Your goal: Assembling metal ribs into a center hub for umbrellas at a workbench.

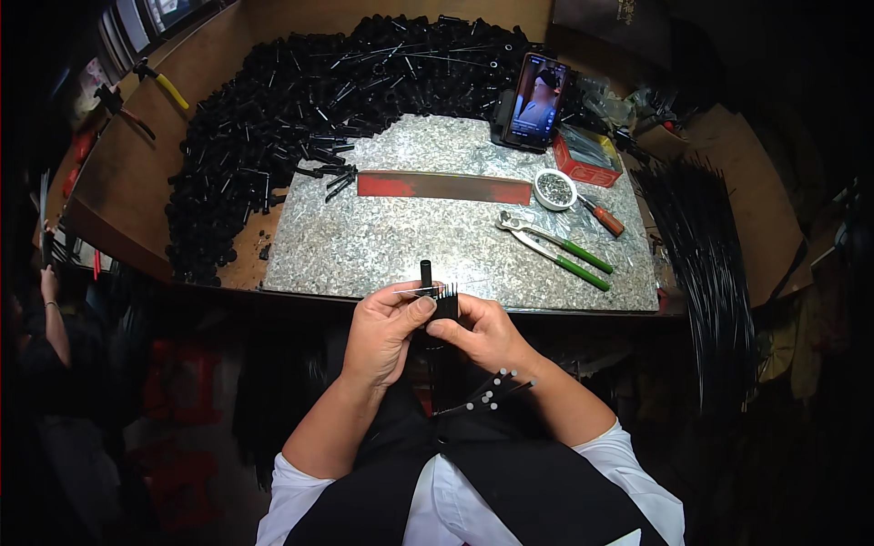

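Note:
Both my hands meet in front of the bench's near edge. Between thumb and fingers, my left hand [390,326] pinches a small black tubular part [426,273] that stands upright. A thin pale wire [409,291] runs sideways at the left fingertips. My right hand [482,329] is closed on a bunch of thin black rods [447,304], whose fine ends stick up side by side like a comb. Below the right wrist, several black rods with round pale tips [489,395] fan out; whether they belong to the same bunch cannot be seen.
A speckled board [382,241] carries a red-brown strip [443,187], green-handled pincers [555,250], a white cup of small metal pieces [553,189], a screwdriver [604,217], a red box [587,156] and a phone [535,100]. Black parts [300,100] heap behind; long black rods [706,264] hang right.

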Available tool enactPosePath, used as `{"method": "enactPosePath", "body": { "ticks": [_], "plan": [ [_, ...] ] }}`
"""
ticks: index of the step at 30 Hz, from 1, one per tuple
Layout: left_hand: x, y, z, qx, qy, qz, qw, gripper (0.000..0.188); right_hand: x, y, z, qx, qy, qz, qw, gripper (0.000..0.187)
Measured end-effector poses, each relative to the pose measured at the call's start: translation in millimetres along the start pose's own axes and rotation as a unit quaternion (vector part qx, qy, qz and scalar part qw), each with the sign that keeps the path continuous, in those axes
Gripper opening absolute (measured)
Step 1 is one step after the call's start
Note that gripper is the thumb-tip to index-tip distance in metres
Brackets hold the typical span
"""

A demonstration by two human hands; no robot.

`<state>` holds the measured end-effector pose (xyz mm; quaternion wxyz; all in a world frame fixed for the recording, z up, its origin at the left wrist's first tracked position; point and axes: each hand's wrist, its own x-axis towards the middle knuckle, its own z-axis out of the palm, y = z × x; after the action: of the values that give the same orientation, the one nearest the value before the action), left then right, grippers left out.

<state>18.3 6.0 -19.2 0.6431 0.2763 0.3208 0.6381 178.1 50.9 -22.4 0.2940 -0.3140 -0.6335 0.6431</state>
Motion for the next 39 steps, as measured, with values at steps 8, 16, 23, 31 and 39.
{"method": "enactPosePath", "body": {
  "ticks": [8, 16, 23, 31, 39],
  "plan": [
    [-6, -9, 5, 0.009, 0.023, 0.035, 0.999, 0.026, 1, -13, 0, 0.014, -0.013, 0.068, 0.998, 0.024],
    [-7, -11, 11, -0.001, 0.013, 0.033, 0.999, 0.039, 8, -2, -5, 0.054, -0.049, 0.068, 0.995, 0.029],
    [-8, -14, 13, -0.015, 0.04, 0.023, 0.999, 0.04, 12, 5, -11, 0.09, -0.092, 0.066, 0.989, 0.029],
    [-8, -13, 23, -0.03, 0.014, 0.028, 0.999, 0.042, 16, 6, -18, 0.101, -0.128, 0.072, 0.984, 0.027],
    [-8, -21, 21, 0.053, 0.081, 0.096, 0.991, 0.04, 11, -1, -4, 0.066, -0.072, 0.084, 0.992, 0.028]
  ]
}}
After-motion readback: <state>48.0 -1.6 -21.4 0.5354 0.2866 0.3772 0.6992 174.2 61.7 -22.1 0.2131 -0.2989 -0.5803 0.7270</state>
